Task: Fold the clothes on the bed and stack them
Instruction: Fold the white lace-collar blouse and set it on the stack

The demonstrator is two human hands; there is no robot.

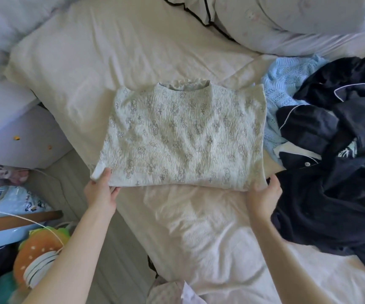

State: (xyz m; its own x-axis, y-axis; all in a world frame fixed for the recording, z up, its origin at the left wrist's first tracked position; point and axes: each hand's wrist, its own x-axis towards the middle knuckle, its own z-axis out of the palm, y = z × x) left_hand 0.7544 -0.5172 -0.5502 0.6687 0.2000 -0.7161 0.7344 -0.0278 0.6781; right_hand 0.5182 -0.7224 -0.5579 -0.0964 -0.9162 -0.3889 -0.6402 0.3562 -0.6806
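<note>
A pale green crinkled top (183, 137) printed with small crosses lies flat on the white bed sheet (199, 233), its sleeves tucked under and its neckline at the far edge. My left hand (101, 191) pinches its near left corner, thumb on top. My right hand (263, 196) grips its near right corner, the fingers under the cloth. To the right lies an unfolded heap: a light blue knitted piece (284, 88) and dark navy pyjamas with white piping (335, 172).
A cream pillow (102, 47) lies beyond the top, and a grey quilt (286, 20) is bunched at the back right. Left of the bed stand a white cabinet (12, 132), a burger-shaped plush (39, 255) and clutter on the floor.
</note>
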